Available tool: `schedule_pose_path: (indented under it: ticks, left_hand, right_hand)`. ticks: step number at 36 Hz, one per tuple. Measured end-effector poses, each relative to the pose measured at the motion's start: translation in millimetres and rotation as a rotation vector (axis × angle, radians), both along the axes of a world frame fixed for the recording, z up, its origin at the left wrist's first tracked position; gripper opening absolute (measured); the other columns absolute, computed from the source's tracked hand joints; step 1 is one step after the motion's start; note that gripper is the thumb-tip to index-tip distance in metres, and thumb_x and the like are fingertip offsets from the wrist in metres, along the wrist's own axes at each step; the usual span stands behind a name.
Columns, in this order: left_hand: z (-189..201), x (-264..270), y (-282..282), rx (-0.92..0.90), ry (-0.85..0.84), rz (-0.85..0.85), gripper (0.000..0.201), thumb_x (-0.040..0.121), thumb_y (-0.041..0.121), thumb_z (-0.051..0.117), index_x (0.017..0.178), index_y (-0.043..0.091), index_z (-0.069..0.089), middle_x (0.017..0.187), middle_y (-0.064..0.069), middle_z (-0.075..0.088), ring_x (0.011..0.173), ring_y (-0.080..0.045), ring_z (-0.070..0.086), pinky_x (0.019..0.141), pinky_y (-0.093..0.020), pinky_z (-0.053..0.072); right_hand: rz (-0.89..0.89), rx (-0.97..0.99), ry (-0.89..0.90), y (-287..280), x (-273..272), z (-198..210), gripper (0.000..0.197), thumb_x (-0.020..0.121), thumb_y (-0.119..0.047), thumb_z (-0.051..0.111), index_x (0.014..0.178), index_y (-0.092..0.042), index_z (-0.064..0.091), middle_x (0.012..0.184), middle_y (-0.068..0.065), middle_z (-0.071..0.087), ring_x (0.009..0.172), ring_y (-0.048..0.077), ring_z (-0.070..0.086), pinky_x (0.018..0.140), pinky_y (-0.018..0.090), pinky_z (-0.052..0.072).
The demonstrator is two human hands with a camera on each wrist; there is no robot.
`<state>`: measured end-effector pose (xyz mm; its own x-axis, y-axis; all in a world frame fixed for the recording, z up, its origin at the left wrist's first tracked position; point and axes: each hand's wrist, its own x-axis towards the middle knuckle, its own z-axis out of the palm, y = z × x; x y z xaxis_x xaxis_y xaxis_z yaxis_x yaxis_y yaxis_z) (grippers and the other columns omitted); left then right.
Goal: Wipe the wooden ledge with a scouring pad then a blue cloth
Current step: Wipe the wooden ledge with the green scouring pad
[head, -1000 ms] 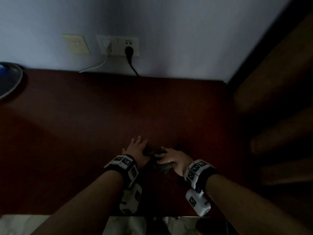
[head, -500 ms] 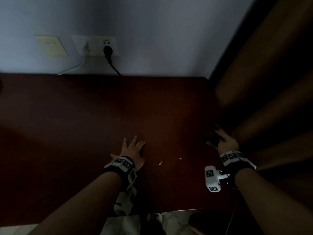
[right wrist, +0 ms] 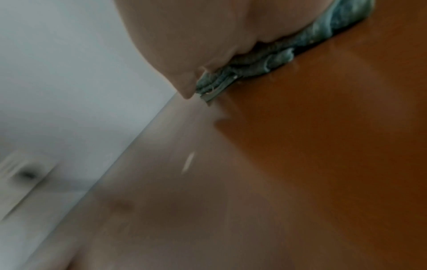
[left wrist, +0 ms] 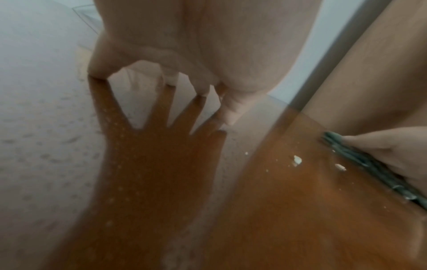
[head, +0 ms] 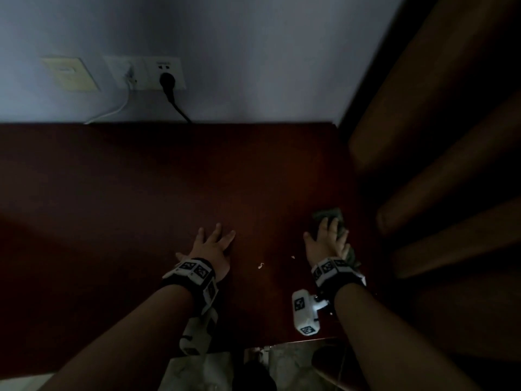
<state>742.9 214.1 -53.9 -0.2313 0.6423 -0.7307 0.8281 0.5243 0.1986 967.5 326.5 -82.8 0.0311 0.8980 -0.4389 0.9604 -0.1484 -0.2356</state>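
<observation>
Two hands on the ledge (head: 141, 193): left hand (head: 212, 245), right hand (head: 327, 239).

One grey-green pad (head: 332, 214), under the right hand.

Two wrist bands with black-and-white markers, one per arm: left band (head: 194, 270), right band (head: 331, 269).

Two white camera units, one below each wrist: left unit (head: 196, 334), right unit (head: 304, 311).

Wall plates: three in a row. One yellowish plate (head: 70, 73), two white plates (head: 124, 70) (head: 169, 71).

Plugs: two. One black plug (head: 167, 80), one white plug (head: 130, 76). One cord from each.

Pale crumbs between the hands: two clear in the head view (head: 260, 266) (head: 293, 257); the left wrist view shows several more specks, too small to count.
</observation>
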Motion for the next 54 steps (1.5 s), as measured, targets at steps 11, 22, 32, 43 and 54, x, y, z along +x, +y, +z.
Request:
schedule_pose_path:
  ticks: [11, 22, 32, 43, 54]
  left_hand:
    - [1, -2, -17, -0.017, -0.002, -0.044, 0.067, 0.100, 0.023, 0.037, 0.150, 0.049, 0.001, 0.160, 0.017, -0.016, 0.148, -0.020, -0.016, 0.110, -0.072, 0.010]
    - [-1, 3, -32, -0.001, 0.000, -0.052, 0.066, 0.101, 0.028, 0.037, 0.151, 0.049, 0.000, 0.160, 0.018, -0.018, 0.148, -0.018, -0.017, 0.111, -0.071, 0.007]
    - [-1, 8, -42, 0.022, 0.011, -0.080, 0.064, 0.101, 0.029, 0.035, 0.151, 0.048, -0.001, 0.160, 0.017, -0.018, 0.148, -0.017, -0.017, 0.111, -0.072, 0.007]
    - [0, 11, -49, 0.000, 0.022, -0.104, 0.063, 0.103, 0.032, 0.034, 0.151, 0.047, -0.004, 0.160, 0.017, -0.018, 0.148, -0.018, -0.016, 0.111, -0.071, 0.009]
    - [-6, 8, -58, 0.034, 0.031, -0.138, 0.065, 0.103, 0.032, 0.035, 0.150, 0.048, -0.006, 0.158, 0.018, -0.021, 0.148, -0.016, -0.018, 0.112, -0.069, 0.008]
  right_hand:
    - [0.709, 0.069, 0.124, -66, -31, 3, 0.057, 0.097, -0.016, 0.033, 0.150, -0.029, 0.019, 0.159, -0.008, 0.005, 0.146, 0.028, 0.003, 0.116, 0.042, 0.007]
    - [0.486, 0.140, 0.579, -49, 19, 17, 0.052, 0.087, 0.015, 0.040, 0.131, -0.010, 0.053, 0.141, 0.004, 0.047, 0.134, 0.017, 0.038, 0.108, 0.017, 0.020]
    - [0.082, 0.140, 0.231, -58, 100, 5, 0.053, 0.097, -0.005, 0.037, 0.148, -0.015, 0.026, 0.157, 0.003, 0.017, 0.144, 0.028, 0.015, 0.116, 0.033, 0.017]
    - [0.341, 0.078, 0.002, -106, 28, 3, 0.058, 0.098, -0.015, 0.032, 0.151, -0.026, 0.012, 0.160, -0.003, -0.001, 0.146, 0.030, -0.002, 0.116, 0.041, 0.010]
    - [0.057, 0.386, 0.705, -84, 94, 9, 0.049, 0.082, 0.024, 0.040, 0.118, 0.000, 0.063, 0.129, 0.004, 0.053, 0.123, 0.025, 0.050, 0.111, 0.039, 0.035]
